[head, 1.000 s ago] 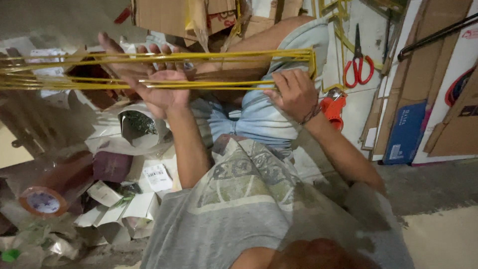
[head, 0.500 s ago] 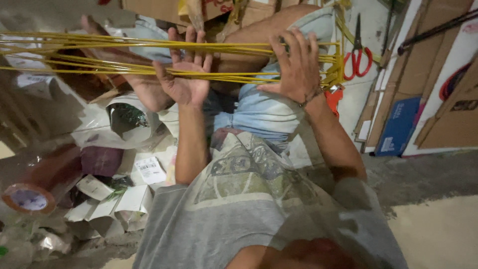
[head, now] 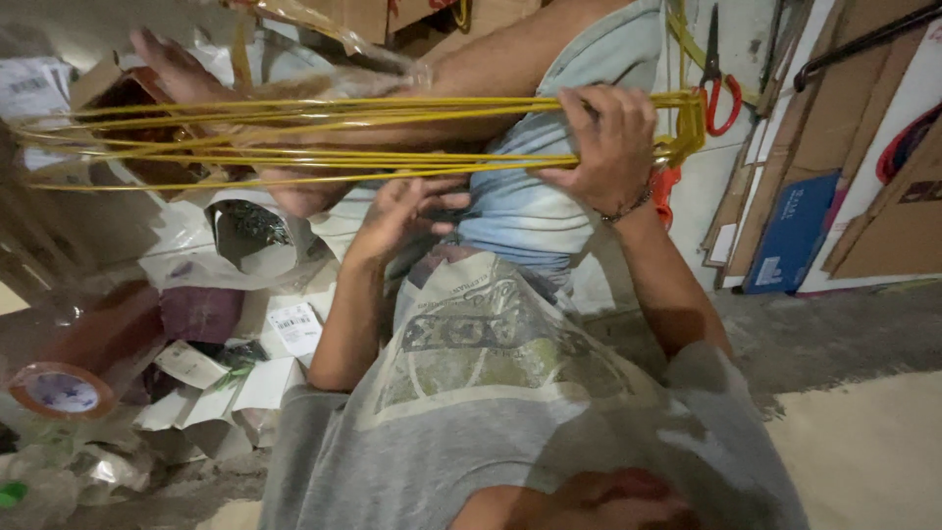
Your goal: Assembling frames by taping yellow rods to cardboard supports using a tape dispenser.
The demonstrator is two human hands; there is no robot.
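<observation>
Here the head view looks down on a grey concrete floor (head: 844, 339) strewn at the left with torn paper and cardboard scraps (head: 245, 363), with a tape roll (head: 59, 391) lying among them. Flattened boxes (head: 883, 196) lean against the wall at the right, next to a blue carton (head: 790, 236), and red-handled scissors (head: 721, 83) hang on the wall above. A bundle of yellow straps (head: 294, 137) runs level across the upper part of the view, stretched from the far left, over a bare foot (head: 186, 88), to a bend near the right hand. The right hand (head: 608, 147) is clenched around the straps just short of that bend, knuckles toward the camera, forearm rising steeply from the lower right. The left hand (head: 407, 211) is loose and half open just under the straps, fingers curled upward; whether it touches them I cannot tell. Its forearm rises from a bent elbow beside the grey shirt (head: 471, 393).
</observation>
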